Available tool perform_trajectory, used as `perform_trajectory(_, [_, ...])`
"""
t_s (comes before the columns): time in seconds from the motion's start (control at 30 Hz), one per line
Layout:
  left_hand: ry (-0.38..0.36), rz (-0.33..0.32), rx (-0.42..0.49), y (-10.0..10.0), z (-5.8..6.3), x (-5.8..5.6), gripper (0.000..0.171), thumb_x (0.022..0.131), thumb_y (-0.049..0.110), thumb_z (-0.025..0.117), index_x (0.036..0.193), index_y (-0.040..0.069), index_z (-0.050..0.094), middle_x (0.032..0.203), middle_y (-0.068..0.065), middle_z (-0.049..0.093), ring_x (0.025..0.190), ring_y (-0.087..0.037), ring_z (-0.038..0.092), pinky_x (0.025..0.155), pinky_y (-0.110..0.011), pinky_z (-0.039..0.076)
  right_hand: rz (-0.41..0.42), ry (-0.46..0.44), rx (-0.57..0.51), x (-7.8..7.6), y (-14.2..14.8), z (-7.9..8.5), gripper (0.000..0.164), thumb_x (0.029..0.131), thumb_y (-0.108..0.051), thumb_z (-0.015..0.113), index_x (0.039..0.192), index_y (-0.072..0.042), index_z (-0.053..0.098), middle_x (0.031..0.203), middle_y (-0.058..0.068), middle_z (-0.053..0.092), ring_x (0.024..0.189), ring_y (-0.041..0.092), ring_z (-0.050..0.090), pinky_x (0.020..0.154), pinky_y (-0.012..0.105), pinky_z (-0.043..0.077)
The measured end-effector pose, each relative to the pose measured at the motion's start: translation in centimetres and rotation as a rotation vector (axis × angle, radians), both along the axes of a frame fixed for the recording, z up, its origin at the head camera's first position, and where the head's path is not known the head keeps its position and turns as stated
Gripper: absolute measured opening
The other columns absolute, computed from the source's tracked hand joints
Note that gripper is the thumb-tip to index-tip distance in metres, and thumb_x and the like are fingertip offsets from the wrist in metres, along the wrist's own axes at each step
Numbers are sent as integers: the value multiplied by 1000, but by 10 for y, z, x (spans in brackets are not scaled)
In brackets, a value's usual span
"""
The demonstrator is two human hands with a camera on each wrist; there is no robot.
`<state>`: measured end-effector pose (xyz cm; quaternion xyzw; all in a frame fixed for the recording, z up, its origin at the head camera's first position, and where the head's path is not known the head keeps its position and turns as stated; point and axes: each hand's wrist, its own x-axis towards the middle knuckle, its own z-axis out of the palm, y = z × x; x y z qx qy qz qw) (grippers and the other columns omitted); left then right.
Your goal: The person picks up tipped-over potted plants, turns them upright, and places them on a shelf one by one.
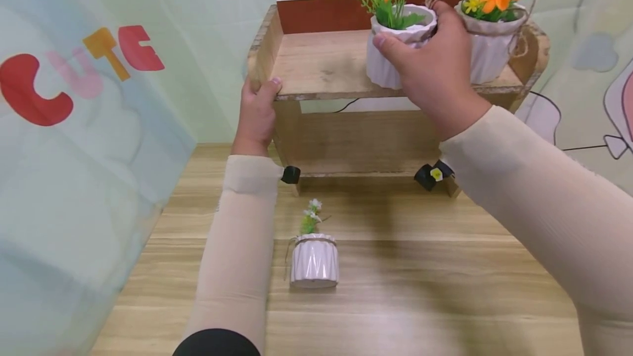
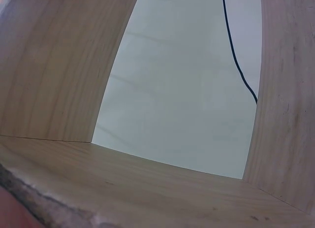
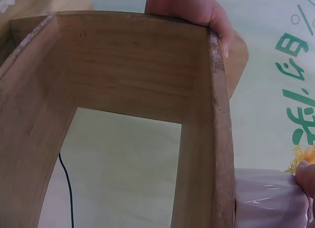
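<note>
My left hand (image 1: 257,117) grips the left front corner of a wooden shelf (image 1: 321,65), thumb over its top board. The right wrist view also shows this hand (image 3: 189,6) at the shelf's corner. On the top board, my right hand (image 1: 442,73) holds a white ribbed flowerpot (image 1: 383,62) of orange and yellow flowers by its rim. The pot's base is at the board's front edge. Right beside it stands a second white flowerpot (image 1: 487,54) with similar flowers and twine round its rim, partly behind the right hand. The left wrist view looks into the shelf's lower opening.
A smaller white flowerpot (image 1: 315,262) with tiny white flowers stands on the wood-grain table (image 1: 395,312) in front of the shelf. Behind hangs a printed cloth (image 1: 148,109) with coloured letters. A thin dark cable (image 2: 236,60) shows through the shelf's open back.
</note>
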<state>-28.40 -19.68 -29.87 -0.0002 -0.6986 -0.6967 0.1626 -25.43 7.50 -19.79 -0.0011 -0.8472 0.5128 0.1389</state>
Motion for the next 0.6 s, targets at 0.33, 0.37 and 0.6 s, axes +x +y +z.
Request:
perform_trajectory(0.33, [33, -14, -1, 1, 1, 0, 68, 100, 31, 55, 163, 14, 35, 160, -12, 43, 140, -21, 45, 119, -28, 35, 4, 6, -33, -1, -2, 1, 104, 92, -46, 79, 169, -17, 16, 171, -3, 28, 150, 4, 30, 120, 11, 22])
perform_trajectory(0.37, [38, -18, -3, 1, 0, 0, 68, 100, 30, 55, 163, 14, 35, 160, -12, 43, 141, -21, 45, 119, -28, 34, 7, 2, -39, 0, -1, 0, 107, 92, -45, 79, 170, -16, 12, 173, -4, 23, 152, 2, 26, 120, 10, 20])
perform_trajectory(0.6, [20, -9, -21, 0, -1, 0, 69, 100, 33, 54, 163, 16, 35, 161, -11, 43, 141, -19, 44, 120, -27, 31, 67, 71, -74, 21, 7, -8, 88, 92, -39, 81, 163, -19, 32, 168, -4, 35, 151, 2, 32, 121, 17, 28])
